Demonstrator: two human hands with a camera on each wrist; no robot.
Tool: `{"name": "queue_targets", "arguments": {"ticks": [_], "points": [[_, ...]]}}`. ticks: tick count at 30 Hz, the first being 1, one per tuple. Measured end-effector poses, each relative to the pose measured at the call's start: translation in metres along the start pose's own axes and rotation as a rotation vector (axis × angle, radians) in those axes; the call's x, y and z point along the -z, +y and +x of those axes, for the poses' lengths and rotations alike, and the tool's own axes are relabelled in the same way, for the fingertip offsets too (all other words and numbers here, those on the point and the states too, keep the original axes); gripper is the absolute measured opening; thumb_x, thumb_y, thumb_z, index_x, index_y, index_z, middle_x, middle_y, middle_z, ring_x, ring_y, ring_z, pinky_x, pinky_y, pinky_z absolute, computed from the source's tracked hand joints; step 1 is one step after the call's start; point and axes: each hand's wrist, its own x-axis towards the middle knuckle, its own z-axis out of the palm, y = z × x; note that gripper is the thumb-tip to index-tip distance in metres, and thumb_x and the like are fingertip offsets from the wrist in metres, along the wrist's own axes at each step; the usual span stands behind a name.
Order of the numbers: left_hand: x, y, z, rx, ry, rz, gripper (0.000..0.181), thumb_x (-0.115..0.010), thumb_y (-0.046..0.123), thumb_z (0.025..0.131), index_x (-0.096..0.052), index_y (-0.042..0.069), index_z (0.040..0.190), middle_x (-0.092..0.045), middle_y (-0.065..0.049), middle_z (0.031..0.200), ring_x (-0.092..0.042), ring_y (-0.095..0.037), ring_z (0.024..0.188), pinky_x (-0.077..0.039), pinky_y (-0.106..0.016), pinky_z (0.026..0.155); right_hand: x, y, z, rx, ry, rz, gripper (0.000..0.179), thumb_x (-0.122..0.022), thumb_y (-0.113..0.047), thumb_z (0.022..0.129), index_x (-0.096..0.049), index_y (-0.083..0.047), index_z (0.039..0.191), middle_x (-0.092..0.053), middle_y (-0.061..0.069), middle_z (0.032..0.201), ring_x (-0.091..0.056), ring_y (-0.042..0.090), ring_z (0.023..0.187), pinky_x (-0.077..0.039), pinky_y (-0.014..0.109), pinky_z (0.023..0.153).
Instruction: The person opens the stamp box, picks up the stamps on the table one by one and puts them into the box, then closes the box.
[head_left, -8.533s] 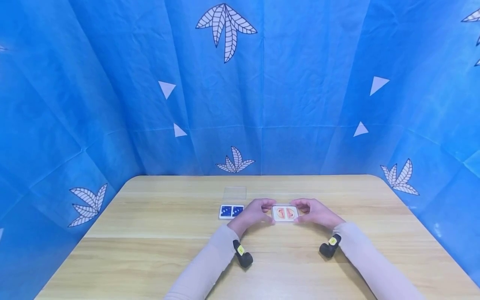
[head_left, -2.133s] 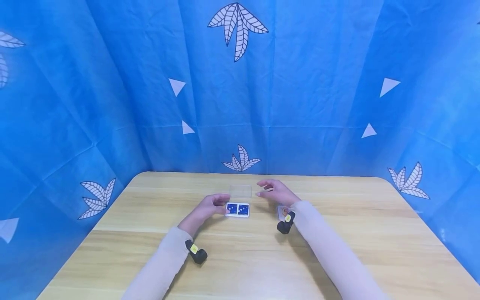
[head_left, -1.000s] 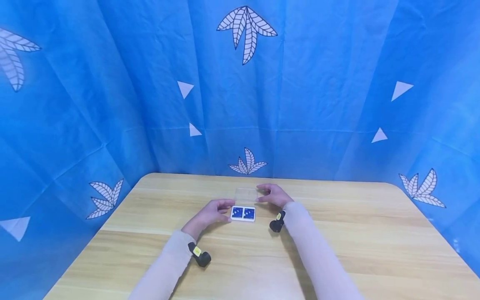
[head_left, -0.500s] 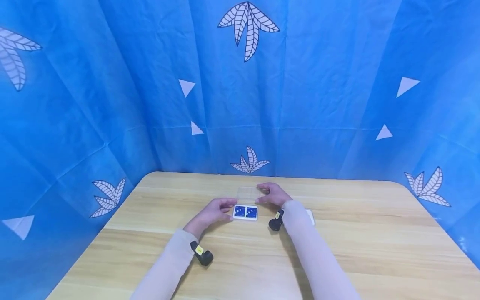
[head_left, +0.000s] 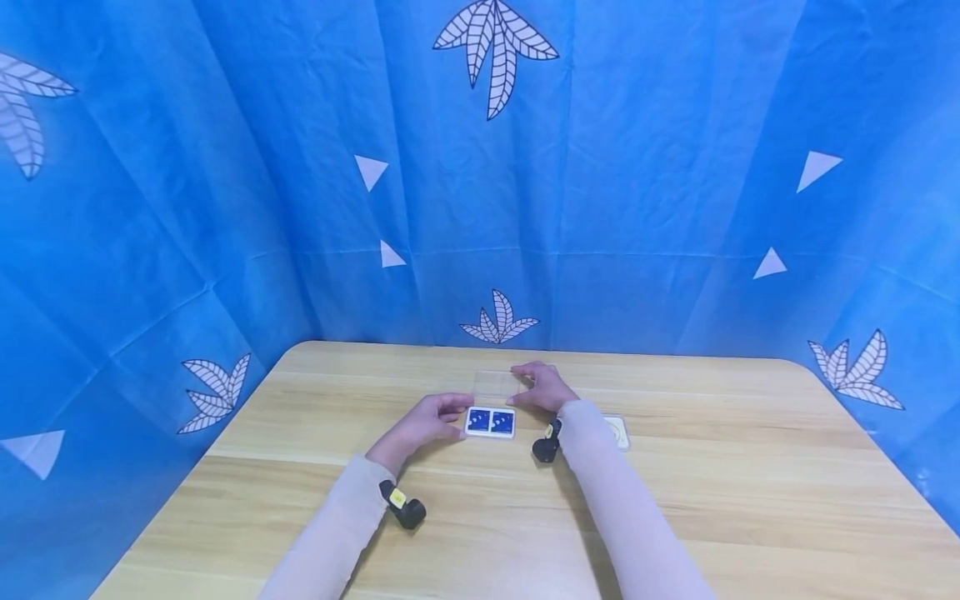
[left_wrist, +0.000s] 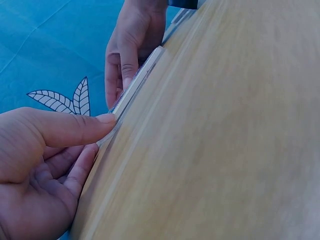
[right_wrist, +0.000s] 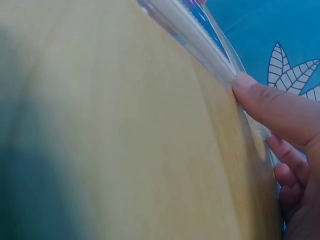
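Observation:
A shallow clear case (head_left: 491, 422) holds two stacks of cards with dark blue backs side by side on the table. My left hand (head_left: 423, 423) grips the left end of this case, thumb at its near corner and fingers at the far one; the thumb also shows against its edge in the left wrist view. Just behind the case lies a transparent plastic lid (head_left: 493, 383). Its right end is between the thumb and fingers of my right hand (head_left: 546, 387). In the right wrist view, that thumb is close to a corner of the card case (right_wrist: 195, 37).
A second clear case (head_left: 618, 432) of cards lies to the right, partly hidden by my right sleeve (head_left: 600, 450). Blue curtains (head_left: 637, 167) with leaf prints rise behind and beside the wooden table (head_left: 465, 533).
Both hands have left the second case, which they held first. The left took the blue card case's end; the right reached over and took hold of the lid. Lately little moves.

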Motion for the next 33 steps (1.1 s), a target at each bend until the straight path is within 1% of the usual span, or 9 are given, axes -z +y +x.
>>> {"name": "queue_targets", "arguments": {"ticks": [4,7,9,14,16,20,26,33], "points": [[-0.0008,0.0028,0.0004,-0.002,-0.001,0.002,0.063,-0.072,-0.004,0.072,-0.053,0.004,0.131,-0.053,-0.015,0.135,-0.051,-0.032,0.122,-0.041,-0.041,0.104,0.0015,0.0005,0.0009,0.011,0.008,-0.028,0.065,-0.081,-0.022,0.07,-0.056,-0.009,0.129,-0.047,0.013,0.139,-0.039,0.033,0.126,-0.029,0.051,0.109],[-0.0013,0.0048,0.0004,0.007,-0.003,-0.002,0.063,-0.072,-0.005,0.072,-0.053,0.005,0.131,-0.053,-0.014,0.135,-0.05,-0.032,0.122,-0.041,-0.041,0.104,0.0024,0.0008,0.0009,0.01,0.014,-0.036,0.064,-0.081,-0.023,0.07,-0.057,-0.009,0.127,-0.049,0.013,0.137,-0.04,0.032,0.127,-0.028,0.05,0.11],[-0.0015,0.0054,0.0006,0.005,-0.002,0.0,0.063,-0.072,-0.004,0.072,-0.053,0.005,0.131,-0.053,-0.014,0.135,-0.051,-0.032,0.122,-0.041,-0.042,0.104,0.0031,0.0006,0.0002,0.007,0.016,-0.015,0.063,-0.081,-0.022,0.07,-0.057,-0.008,0.127,-0.05,0.013,0.135,-0.042,0.032,0.126,-0.029,0.049,0.111],[-0.0015,0.0057,0.0013,0.0,0.001,-0.004,0.064,-0.073,-0.004,0.071,-0.052,0.004,0.131,-0.053,-0.014,0.135,-0.051,-0.032,0.122,-0.041,-0.042,0.104,0.0042,-0.001,-0.003,-0.031,0.02,0.115,0.063,-0.081,-0.017,0.07,-0.055,-0.006,0.126,-0.055,0.012,0.13,-0.047,0.031,0.123,-0.034,0.044,0.109],[-0.0013,0.005,0.0017,0.001,0.002,-0.004,0.064,-0.073,-0.003,0.071,-0.052,0.005,0.131,-0.053,-0.014,0.135,-0.051,-0.032,0.122,-0.041,-0.042,0.105,0.0046,-0.0017,-0.0046,-0.042,0.024,0.149,0.062,-0.081,-0.016,0.07,-0.055,-0.005,0.125,-0.056,0.012,0.128,-0.048,0.031,0.121,-0.035,0.044,0.109],[-0.0009,0.0036,0.0014,0.006,0.002,-0.009,0.065,-0.074,-0.002,0.071,-0.052,0.006,0.132,-0.053,-0.013,0.135,-0.051,-0.031,0.122,-0.04,-0.041,0.105,0.0052,-0.0027,-0.0071,-0.048,0.03,0.174,0.06,-0.081,-0.015,0.07,-0.056,-0.004,0.123,-0.056,0.013,0.125,-0.049,0.03,0.119,-0.035,0.044,0.108],[-0.0022,0.001,0.0009,-0.003,0.006,-0.027,0.065,-0.074,-0.003,0.07,-0.052,0.003,0.131,-0.053,-0.014,0.134,-0.051,-0.031,0.122,-0.04,-0.041,0.105,0.0054,0.0018,-0.0067,-0.047,0.046,0.209,0.057,-0.081,-0.014,0.069,-0.057,-0.003,0.119,-0.057,0.013,0.121,-0.05,0.029,0.115,-0.035,0.045,0.108],[-0.0018,-0.0007,-0.0002,0.009,0.019,-0.029,0.064,-0.075,0.0,0.07,-0.054,0.005,0.13,-0.053,-0.014,0.134,-0.051,-0.031,0.121,-0.04,-0.042,0.105,0.006,0.0072,-0.0068,-0.038,0.068,0.242,0.057,-0.081,-0.014,0.069,-0.057,-0.004,0.119,-0.057,0.012,0.116,-0.05,0.027,0.109,-0.04,0.043,0.103]]}}
